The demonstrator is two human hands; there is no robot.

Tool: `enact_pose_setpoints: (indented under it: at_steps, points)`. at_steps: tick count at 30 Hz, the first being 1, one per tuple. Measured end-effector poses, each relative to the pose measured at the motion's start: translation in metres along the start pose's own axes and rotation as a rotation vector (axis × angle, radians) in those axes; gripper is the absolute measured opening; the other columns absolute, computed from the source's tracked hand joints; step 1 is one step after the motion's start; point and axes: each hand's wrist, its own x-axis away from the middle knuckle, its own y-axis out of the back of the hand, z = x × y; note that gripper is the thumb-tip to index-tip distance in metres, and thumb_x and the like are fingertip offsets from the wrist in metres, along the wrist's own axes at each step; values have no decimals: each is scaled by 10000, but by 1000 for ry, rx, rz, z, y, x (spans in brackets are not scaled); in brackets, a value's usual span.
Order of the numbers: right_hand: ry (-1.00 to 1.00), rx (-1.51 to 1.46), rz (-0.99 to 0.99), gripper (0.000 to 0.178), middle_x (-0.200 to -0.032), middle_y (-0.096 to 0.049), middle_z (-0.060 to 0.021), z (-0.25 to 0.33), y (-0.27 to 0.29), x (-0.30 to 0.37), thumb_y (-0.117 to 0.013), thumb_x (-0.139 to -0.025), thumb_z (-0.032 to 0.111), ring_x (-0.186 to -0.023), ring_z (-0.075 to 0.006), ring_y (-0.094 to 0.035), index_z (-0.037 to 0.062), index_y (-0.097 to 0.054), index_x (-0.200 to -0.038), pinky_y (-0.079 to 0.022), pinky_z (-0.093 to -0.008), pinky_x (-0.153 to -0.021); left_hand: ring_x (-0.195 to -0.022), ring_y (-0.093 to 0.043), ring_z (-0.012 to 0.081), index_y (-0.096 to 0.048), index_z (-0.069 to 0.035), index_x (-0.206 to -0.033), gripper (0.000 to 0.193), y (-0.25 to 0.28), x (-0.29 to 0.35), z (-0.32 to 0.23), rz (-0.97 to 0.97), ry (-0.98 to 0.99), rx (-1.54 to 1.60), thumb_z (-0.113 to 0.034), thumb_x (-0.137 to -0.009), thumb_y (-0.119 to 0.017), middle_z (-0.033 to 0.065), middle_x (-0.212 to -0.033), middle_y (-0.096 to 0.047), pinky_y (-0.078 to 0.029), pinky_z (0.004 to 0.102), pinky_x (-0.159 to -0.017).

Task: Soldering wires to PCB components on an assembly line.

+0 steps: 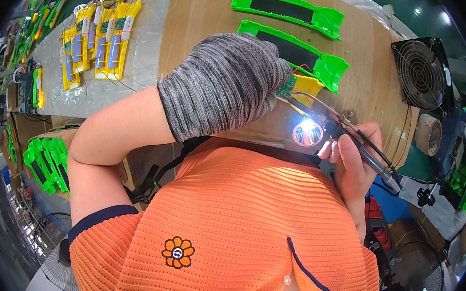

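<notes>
My left hand [225, 82], in a grey striped knit glove, is curled over the workbench with its fingertips hidden beneath it. Right by those fingers lie a small green circuit board [286, 87] and a yellow plastic part [309, 87]. My bare right hand [352, 163] is closed around a pen-shaped soldering iron [377, 165] with a dark cable along it. A round lit lamp [307, 133] glares near its front, and the iron's tip points toward the board. Beyond my glove lies a green plastic shell [323, 70] with a black inlay, partly covered by the hand.
Another green shell [287, 10] lies farther back on the brown cardboard [193, 10]. Several yellow assemblies [110, 45] with wires rest at the back left. A square black fan [423, 73] stands at the right. More green shells [46, 164] are stacked at the left.
</notes>
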Motion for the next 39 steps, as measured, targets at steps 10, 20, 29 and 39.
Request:
enact_pose_setpoints:
  at_steps: [10,20,29,39]
  points:
    - [23,30,18,174,-621,-543,-39,-2,1,0,-571,-917,1,-601,-146,-608,27,-414,-987,-341,-565,-1107,-760,-629,319,-664,-96,-870,109,-3,1,1,-23,3,-29,-160,-787,-693,110,-801,-613,-521,414,-683]
    - [239,-55,-163,175,-731,-575,-95,-2,37,-15,-560,-934,149,-595,-149,-542,8,-475,-996,-539,-456,-872,-788,-629,315,-674,-96,-893,120,6,-4,-5,21,-39,-147,-173,-802,-684,113,-839,-627,-517,407,-697]
    - [270,-192,-176,102,-601,-441,-19,-6,35,-21,-543,-951,147,-582,-154,-533,75,-471,-954,-412,-515,-1046,-1054,-594,297,-640,-66,-1139,480,17,-37,29,78,-146,-423,-235,-709,-773,107,-1114,-634,-458,409,-922]
    - [291,-313,-250,122,-591,-402,5,-11,39,-17,-537,-959,152,-563,-120,-497,96,-438,-915,-458,-449,-978,-1036,-588,353,-568,-101,-1219,480,-13,27,31,52,-254,25,-204,-782,-739,179,-1154,-588,-485,456,-871]
